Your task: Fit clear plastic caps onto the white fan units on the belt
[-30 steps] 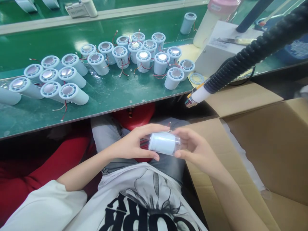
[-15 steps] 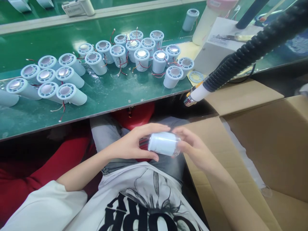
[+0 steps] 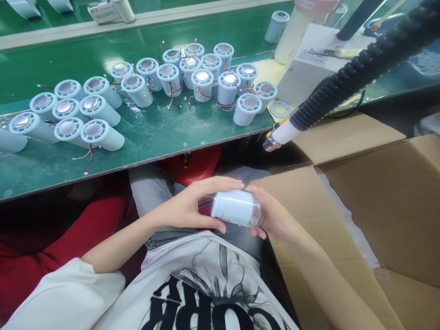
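Right hand (image 3: 277, 219) now lower; blue cylinder (image 3: 235, 207) between it and left hand (image 3: 188, 200)

a glossy green bench (image 3: 165, 128) bears a long pale rail (image 3: 165, 17).

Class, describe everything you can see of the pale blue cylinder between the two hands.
The pale blue, plastic-looking cylinder has a smooth, glossy side and a rim-like band at its left end. A clear, film-like covering projects beyond its right end. It lies sideways above the grey-blue jeans, right end slightly lower in the picture. The left hand holds it between thumb and fingers; the right hand is at the clear end, contact partly hidden.
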`<state>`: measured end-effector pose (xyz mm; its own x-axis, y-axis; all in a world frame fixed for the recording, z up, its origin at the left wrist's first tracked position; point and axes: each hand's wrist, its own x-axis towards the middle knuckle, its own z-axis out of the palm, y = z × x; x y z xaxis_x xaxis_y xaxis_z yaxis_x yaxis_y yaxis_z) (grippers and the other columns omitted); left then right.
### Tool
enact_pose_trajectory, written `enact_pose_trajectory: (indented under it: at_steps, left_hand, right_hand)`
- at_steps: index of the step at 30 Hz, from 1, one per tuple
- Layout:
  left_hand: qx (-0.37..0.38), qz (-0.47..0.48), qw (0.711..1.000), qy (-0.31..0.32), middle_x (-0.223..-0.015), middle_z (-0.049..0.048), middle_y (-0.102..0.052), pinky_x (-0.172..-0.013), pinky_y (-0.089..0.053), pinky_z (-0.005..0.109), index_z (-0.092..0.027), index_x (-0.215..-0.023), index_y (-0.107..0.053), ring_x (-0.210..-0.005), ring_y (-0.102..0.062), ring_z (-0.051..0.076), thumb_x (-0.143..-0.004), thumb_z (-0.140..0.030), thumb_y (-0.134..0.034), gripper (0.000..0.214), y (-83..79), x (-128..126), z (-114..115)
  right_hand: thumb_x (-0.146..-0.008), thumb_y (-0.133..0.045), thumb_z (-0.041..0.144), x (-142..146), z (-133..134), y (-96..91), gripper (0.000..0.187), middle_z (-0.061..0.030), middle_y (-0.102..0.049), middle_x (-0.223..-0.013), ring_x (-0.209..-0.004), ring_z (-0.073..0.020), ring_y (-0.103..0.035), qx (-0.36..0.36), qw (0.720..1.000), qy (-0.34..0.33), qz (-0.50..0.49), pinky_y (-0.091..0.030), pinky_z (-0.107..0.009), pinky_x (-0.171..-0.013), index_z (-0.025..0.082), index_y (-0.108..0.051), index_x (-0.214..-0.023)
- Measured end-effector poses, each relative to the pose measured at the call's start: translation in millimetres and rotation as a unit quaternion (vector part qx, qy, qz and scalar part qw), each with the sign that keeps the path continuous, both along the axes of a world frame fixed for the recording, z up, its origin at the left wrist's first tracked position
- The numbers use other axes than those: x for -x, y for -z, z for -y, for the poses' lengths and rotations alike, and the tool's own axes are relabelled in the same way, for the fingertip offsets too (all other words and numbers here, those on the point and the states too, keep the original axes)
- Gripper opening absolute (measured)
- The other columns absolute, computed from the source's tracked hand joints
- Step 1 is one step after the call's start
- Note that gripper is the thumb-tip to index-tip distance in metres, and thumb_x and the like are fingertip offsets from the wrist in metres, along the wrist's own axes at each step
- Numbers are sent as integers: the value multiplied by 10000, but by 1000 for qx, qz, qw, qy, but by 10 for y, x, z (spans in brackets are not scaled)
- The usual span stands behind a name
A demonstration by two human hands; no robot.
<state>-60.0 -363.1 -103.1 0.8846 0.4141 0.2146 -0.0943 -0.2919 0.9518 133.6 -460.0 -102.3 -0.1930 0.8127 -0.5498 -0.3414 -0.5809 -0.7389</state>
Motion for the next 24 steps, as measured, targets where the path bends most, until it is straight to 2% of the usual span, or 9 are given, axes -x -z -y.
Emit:
enact_pose_trajectory:
  at_steps: [7, 11, 13, 16, 18, 19, 21, 23, 24]
  left_hand:
    - [22, 15, 1000, -3, -1397, 107, -498, -1048, -406, 419, -305, -1338, -486, -1280, -469, 287, -618, -215, -816, 797, 4, -4, 15]
    - [26, 11, 1000, -9, -1351, 103, -525, -1037, -420, 393, -297, -1313, -507, -1258, -482, 272, -624, -147, -801, 764, -26, -3, 51]
    - [49, -3, 999, -18, -1323, 96, -539, -1016, -443, 370, -290, -1297, -517, -1242, -494, 267, -636, -142, -790, 730, -57, 2, 83]
    - [136, -47, 988, -49, -1305, 88, -540, -933, -508, 332, -288, -1290, -507, -1181, -548, 255, -690, -188, -759, 659, -114, 9, 139]
    - [195, -72, 976, -64, -1282, 84, -547, -875, -539, 314, -285, -1292, -491, -1111, -595, 239, -715, -218, -743, 633, -146, 9, 169]
    - [216, -80, 971, -67, -1267, 83, -555, -852, -548, 312, -283, -1292, -488, -1077, -613, 234, -718, -229, -741, 629, -156, 8, 178]
    - [245, -87, 963, -65, -1231, 81, -577, -814, -561, 313, -280, -1296, -482, -1015, -638, 227, -728, -246, -734, 622, -166, 6, 185]
    - [257, -91, 960, -56, -1211, 82, -592, -790, -568, 316, -280, -1307, -477, -967, -655, 222, -741, -260, -723, 618, -164, 7, 175]
    - [254, -93, 961, -50, -1216, 84, -594, -793, -569, 321, -283, -1320, -468, -960, -658, 222, -744, -263, -721, 629, -161, 10, 165]
  right_hand:
    - [-702, -512, 771, 13, -16, -43, 668, -45, -634, -552, -309, -41, -457, 76, 988, -62, -121, -283, -97, -248, 113, -609, -760]
    - [-810, -327, 767, -4, -9, -28, 736, -48, -619, -558, -299, -31, -439, 134, 975, -82, -154, -239, -93, -243, 100, -639, -824]
    - [-798, -267, 800, -5, 9, -5, 790, -44, -595, -546, -291, -35, -417, 117, 976, -112, -146, -217, -107, -238, 98, -629, -828]
    - [-761, -264, 835, -8, 62, 32, 827, -68, -637, -661, -397, -97, -536, -53, 994, -94, -27, -365, -159, -296, 121, -604, -1001]
    - [-743, -479, 767, -26, 105, 51, 757, -121, -667, -1001, -756, -200, -679, -195, 975, -28, 98, -572, -282, -574, 186, -495, -1228]
    - [-725, -616, 673, -42, 125, 58, 739, -131, -605, -1192, -994, -250, -646, -260, 951, -4, 165, -575, -367, -776, 228, -442, -1290]
    - [-732, -750, 396, -83, 155, 68, 644, -89, -452, -1406, -1279, -283, -457, -372, 884, -5, 284, -424, -477, -1034, 304, -450, -1295]
    - [-800, -677, 196, -121, 175, 71, 485, -51, -441, -1424, -1314, -267, -418, -455, 813, -36, 363, -377, -493, -1076, 336, -524, -1238]
    - [-819, -643, 159, -134, 182, 70, 473, -49, -458, -1413, -1300, -261, -438, -471, 797, -47, 376, -395, -484, -1067, 339, -531, -1242]
